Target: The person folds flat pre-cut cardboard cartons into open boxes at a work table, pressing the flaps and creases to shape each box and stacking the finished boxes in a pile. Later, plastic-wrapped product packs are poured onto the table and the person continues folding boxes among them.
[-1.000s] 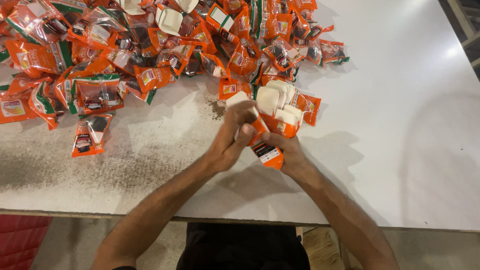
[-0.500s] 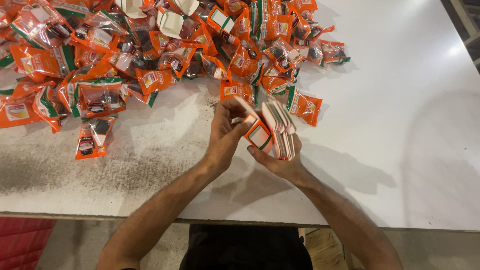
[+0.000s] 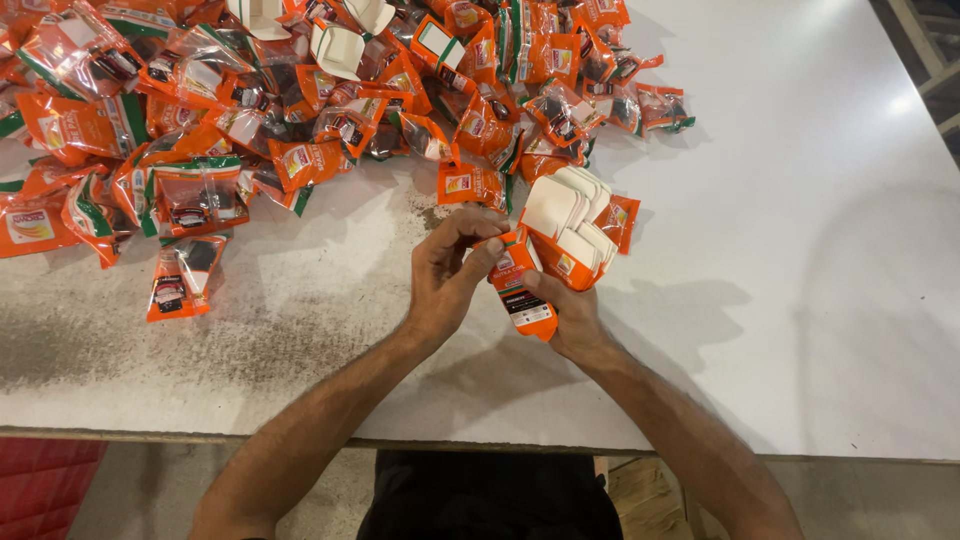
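The small orange carton (image 3: 522,288) sits upright between both hands, just above the near part of the white table (image 3: 800,300), its dark lower end pointing toward the person. The left hand (image 3: 452,275) curls over its top corner, fingers closed against the carton's upper edge. The right hand (image 3: 570,315) is clamped around the lower half and also grips a fanned bundle of flat cartons (image 3: 575,225), orange with white flaps, spreading up and to the right from the same grasp.

Just past the bundle, touching or nearly touching it, lie a few loose orange sachets (image 3: 470,185), and behind them the big heap of orange and green sachets (image 3: 250,110) covers the far left of the table. A single sachet (image 3: 180,280) lies apart at the near left. A couple of opened white-lined cartons (image 3: 340,48) rest on top of the heap.

As far as I can judge, the work is early on: one carton is being shaped in hand, several are still flat in the bundle, the heap is large, and I see no finished, filled cartons set aside anywhere on the table. Whether the carton in hand already holds anything, I cannot tell.
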